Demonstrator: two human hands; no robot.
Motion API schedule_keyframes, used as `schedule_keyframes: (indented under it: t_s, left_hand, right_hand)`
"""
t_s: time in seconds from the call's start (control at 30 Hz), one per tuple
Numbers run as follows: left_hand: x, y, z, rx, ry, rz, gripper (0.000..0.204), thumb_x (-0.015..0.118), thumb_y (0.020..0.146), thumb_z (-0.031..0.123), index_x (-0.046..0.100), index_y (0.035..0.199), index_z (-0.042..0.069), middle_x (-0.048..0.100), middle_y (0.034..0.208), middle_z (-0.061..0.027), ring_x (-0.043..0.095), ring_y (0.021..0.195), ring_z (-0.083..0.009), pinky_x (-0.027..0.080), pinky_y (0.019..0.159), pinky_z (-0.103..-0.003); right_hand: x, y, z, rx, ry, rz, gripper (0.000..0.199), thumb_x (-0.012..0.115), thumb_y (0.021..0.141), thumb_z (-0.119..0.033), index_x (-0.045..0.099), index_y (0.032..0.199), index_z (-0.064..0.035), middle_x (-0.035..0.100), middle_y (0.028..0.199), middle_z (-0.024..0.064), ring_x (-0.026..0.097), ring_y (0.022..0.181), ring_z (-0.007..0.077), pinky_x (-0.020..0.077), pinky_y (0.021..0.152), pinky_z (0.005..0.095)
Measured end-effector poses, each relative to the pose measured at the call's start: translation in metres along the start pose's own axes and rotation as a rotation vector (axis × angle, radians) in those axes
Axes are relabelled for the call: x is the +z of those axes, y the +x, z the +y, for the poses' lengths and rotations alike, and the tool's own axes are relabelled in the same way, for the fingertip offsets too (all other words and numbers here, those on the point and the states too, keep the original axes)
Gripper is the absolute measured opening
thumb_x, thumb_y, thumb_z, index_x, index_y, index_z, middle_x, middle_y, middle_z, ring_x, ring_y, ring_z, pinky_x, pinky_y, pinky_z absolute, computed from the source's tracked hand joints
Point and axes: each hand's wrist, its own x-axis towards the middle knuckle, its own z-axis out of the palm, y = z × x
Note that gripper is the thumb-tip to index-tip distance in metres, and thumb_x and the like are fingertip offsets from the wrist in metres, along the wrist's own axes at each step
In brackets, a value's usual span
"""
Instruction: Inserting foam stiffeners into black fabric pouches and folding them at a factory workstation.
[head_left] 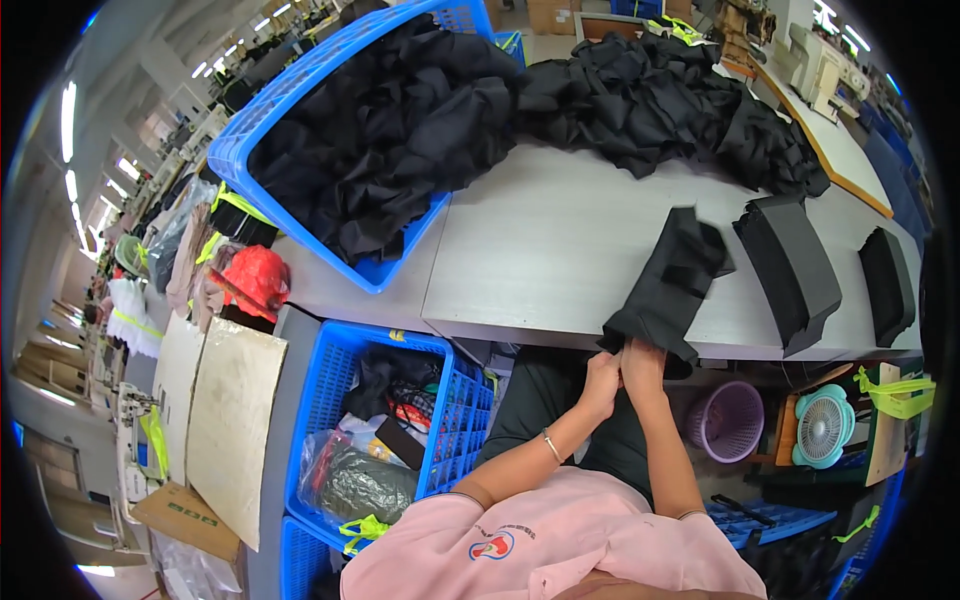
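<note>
A black fabric piece [668,290], shaped like a sleeve or pouch, reaches from the grey table over its near edge; its far end is blurred. At its near hem is my left hand [602,382], fingers closed on the cloth's edge. My right hand [642,362] is right beside it, touching the left, and goes in under the hem; its fingers are hidden by the fabric. To the right on the table stands a neat stack of black fabric pieces [790,265], with a smaller black stack [885,287] farther right.
A tilted blue crate [232,150] full of crumpled black cloth rests at the table's far left. A black cloth heap [660,110] lies beside it. Below are another blue crate [460,400], a purple basket [727,420] and a turquoise fan [825,427]. A sewing machine [825,75] stands far right.
</note>
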Motion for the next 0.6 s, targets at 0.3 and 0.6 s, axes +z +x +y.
schedule_keyframes:
  t_s: [0.3,0.6]
  left_hand:
    - [0.020,0.027,-0.011,-0.091,0.060,-0.058,0.023,0.050,0.099,0.020,0.067,0.103,0.004,0.071,0.102,-0.0074,0.068,0.086,-0.0160,0.055,0.073,-0.034]
    - [0.011,-0.019,0.016,0.513,0.528,0.201,0.035,0.067,0.093,0.008,0.056,0.125,-0.001,0.064,0.110,-0.0086,0.063,0.085,-0.0147,0.053,0.072,-0.026]
  right_hand:
    - [0.029,0.025,0.050,-0.211,-0.186,-0.201,0.033,0.051,0.091,-0.023,0.065,0.117,-0.0078,0.066,0.116,0.0187,0.060,0.112,0.0346,0.0415,0.093,0.0630]
    - [-0.002,0.042,0.018,0.011,-0.050,-0.419,0.031,0.049,0.097,-0.031,0.069,0.114,-0.0141,0.069,0.109,0.0134,0.067,0.092,0.0399,0.0464,0.084,0.0655]
